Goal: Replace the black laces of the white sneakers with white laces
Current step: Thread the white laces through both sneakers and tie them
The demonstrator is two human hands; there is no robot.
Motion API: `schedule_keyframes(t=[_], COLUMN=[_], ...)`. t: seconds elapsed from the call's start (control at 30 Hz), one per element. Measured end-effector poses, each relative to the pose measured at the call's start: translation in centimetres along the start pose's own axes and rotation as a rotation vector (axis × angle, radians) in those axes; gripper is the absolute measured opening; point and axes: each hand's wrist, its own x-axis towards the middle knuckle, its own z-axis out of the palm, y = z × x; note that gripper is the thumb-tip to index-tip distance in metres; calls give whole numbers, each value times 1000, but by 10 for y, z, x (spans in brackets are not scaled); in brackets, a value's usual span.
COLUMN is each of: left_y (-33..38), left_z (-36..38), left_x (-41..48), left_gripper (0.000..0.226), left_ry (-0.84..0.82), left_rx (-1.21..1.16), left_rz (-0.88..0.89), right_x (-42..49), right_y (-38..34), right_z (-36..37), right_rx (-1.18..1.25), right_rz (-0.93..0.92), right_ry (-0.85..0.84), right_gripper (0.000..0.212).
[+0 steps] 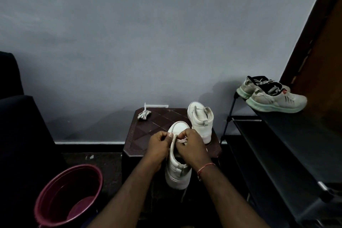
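Note:
A white sneaker (177, 170) lies on the near edge of a dark brown stool (148, 127), toe pointing away from me. My left hand (159, 146) grips its left side near the eyelets. My right hand (192, 146) pinches a white lace (182, 140) over the tongue. One lace end hangs below the heel. The second white sneaker (200, 120) stands behind it, heel towards me, with no lace visible. A bundled white lace (144, 114) lies at the stool's far left corner.
A maroon bucket (68, 196) stands on the floor at the lower left. A black shoe rack (288, 135) at the right carries a pair of grey trainers (272, 94). A grey wall rises behind the stool, and a dark chair (16, 109) stands on the left.

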Motion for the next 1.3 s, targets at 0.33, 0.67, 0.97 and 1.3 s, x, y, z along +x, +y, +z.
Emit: schedule_keyframes(t=[0.33, 0.67, 0.97, 1.3], left_y=[82, 25, 63, 39], left_z=[-11, -21, -16, -10], left_x=[-4, -13, -24, -9], left_gripper=[24, 5, 20, 12], left_ry=[61, -192, -136, 49], left_rx=[-686, 908, -31, 536], left_rz=[93, 309, 361, 455], right_x=[7, 4, 3, 7], right_y=[-1, 1, 3, 7], right_z=[-3, -4, -6, -3], right_rx=[-128, -257, -135, -45], right_rz=[107, 91, 158, 219], right_ry=[-201, -198, -175, -185], right_gripper=[80, 65, 68, 63])
